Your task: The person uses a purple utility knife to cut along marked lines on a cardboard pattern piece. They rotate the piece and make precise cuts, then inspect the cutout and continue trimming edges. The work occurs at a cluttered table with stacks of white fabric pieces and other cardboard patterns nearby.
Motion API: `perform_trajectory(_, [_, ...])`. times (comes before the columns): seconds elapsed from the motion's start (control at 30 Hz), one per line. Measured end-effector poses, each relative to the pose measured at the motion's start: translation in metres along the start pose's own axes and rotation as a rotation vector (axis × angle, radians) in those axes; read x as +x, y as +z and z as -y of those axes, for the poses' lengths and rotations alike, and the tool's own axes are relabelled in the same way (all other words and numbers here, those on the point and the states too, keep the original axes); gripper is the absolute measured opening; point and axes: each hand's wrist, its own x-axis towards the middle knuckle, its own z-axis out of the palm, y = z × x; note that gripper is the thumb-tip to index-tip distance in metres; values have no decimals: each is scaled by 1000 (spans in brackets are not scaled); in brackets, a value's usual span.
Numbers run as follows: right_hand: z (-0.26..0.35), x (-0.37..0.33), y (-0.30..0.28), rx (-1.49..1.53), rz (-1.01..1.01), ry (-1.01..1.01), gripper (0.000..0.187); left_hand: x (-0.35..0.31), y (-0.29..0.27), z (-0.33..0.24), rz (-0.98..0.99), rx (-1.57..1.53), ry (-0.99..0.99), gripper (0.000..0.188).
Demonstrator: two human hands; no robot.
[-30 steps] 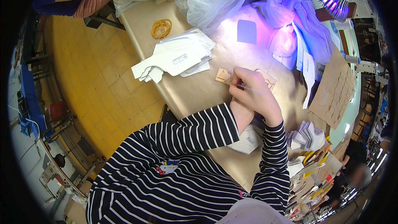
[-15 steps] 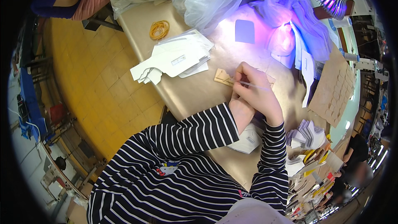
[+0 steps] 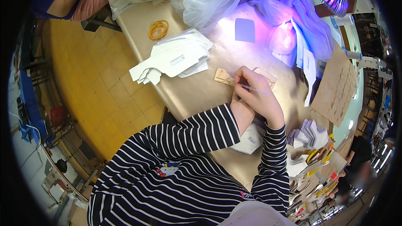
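One desk (image 3: pixel 188 94) is bearing a tan piece (image 3: pixel 222 76); left of it are lying unreadably labelled sheets (image 3: pixel 188 52), then yellow floor (image 3: pixel 98 71); right of it, right grip (image 3: pixel 261 101) is pinching a stick (image 3: pixel 260 91), hiding left grip (image 3: pixel 243 115)'s state.

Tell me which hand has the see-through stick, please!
It's the right hand, the upper one, pinching the stick. The left hand is lower in the picture, partly hidden by the right, with no stick showing in it.

Shirt lettering (image 3: pixel 245 194); white-piece stamp (image 3: pixel 177 60) — illegible
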Motion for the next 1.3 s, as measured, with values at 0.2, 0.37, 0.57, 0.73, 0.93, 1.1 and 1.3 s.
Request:
perform_trajectory(0.2, [2, 0, 0, -105, 7, -48, 14, 6, 18, 1, -244, -76, -17, 48])
perform_trajectory(0.37, [4, -1, -1, -178, 11, -50, 17, 8, 23, 1, -213, -62, -20, 48])
perform_trajectory(0.57, [-7, -12, -4, 77, -137, 27, 14, 5, -13, 1, -32, 102, 26, 55])
perform_trajectory(0.73, [-27, -35, -18, 766, -604, 35, 12, 7, -31, 1, -122, 142, -13, 56])
perform_trajectory(0.93, [-55, -50, -10, 1253, -718, 112, 12, 12, -33, 9, -116, 76, 34, 56])
perform_trajectory(1.1, [-66, -48, 2, 1224, -752, 28, 12, 27, -58, 40, -33, -35, 252, 52])
perform_trajectory(1.3, [-62, -46, -4, 1286, -726, 70, 10, 56, -90, 80, 290, -160, 459, 61])
